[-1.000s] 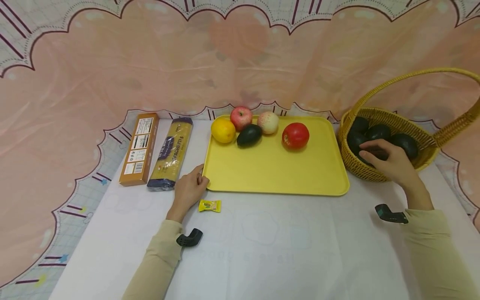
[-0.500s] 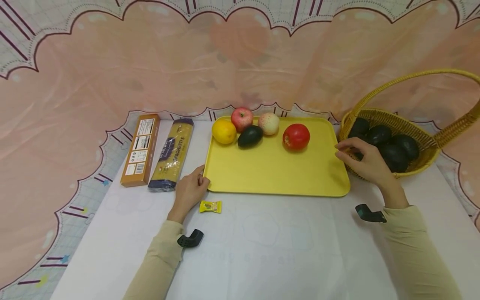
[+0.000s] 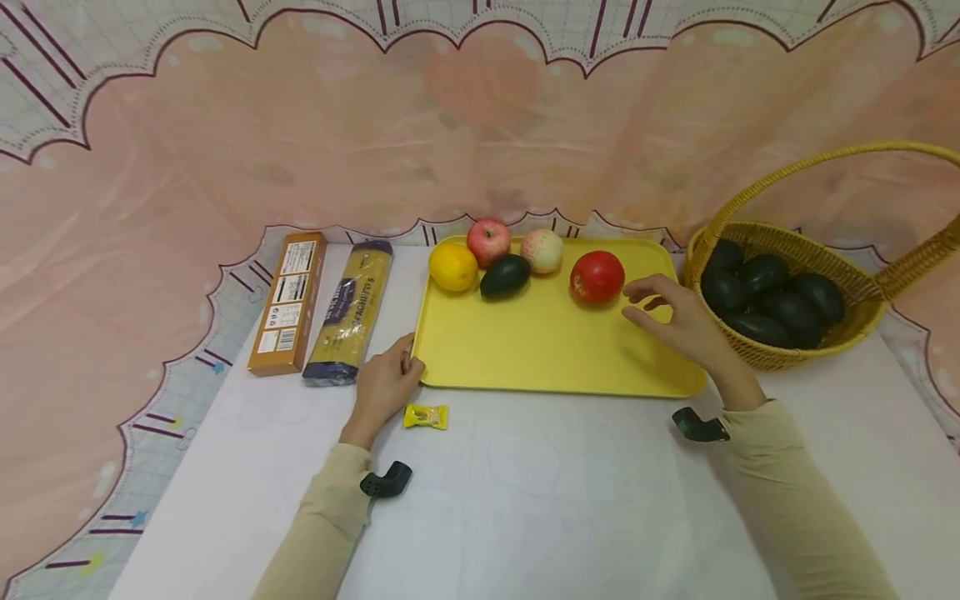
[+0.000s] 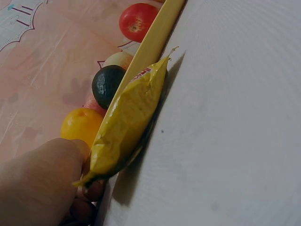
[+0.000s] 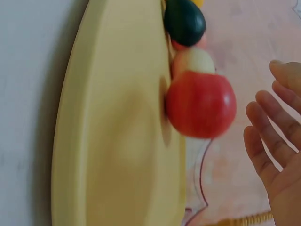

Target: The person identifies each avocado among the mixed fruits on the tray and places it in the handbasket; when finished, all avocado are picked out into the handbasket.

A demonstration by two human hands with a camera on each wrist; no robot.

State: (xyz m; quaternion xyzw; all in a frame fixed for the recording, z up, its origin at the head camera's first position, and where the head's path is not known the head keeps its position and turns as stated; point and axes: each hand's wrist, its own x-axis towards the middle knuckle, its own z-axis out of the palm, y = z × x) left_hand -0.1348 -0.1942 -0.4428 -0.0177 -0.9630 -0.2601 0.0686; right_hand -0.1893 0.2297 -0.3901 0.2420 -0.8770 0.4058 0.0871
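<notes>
In the head view, a yellow tray [image 3: 525, 358] carries a red round fruit [image 3: 597, 277], a pale speckled peach [image 3: 542, 252], a pink-red apple [image 3: 489, 242], a dark green avocado [image 3: 506, 276] and a yellow lemon-like fruit [image 3: 453, 267]. My left hand [image 3: 386, 383] grips the tray's left edge near its front corner, fingertips partly hidden. Over the tray's right side, my right hand [image 3: 678, 325] hovers with nothing in it, fingers loosely bent and parted. Its fingertips are close to the red fruit; the right wrist view shows a gap between them.
A wicker basket [image 3: 787, 358] with a tall handle and several dark avocados [image 3: 765, 273] stands right of the tray. To the left lie a spaghetti packet [image 3: 351, 312] and an orange-brown box [image 3: 288, 304]. A small yellow wrapped candy [image 3: 426, 417] lies near my left hand.
My right hand has moved left, from over the basket to above the tray's right side beside the red fruit. The left hand stays at the tray edge.
</notes>
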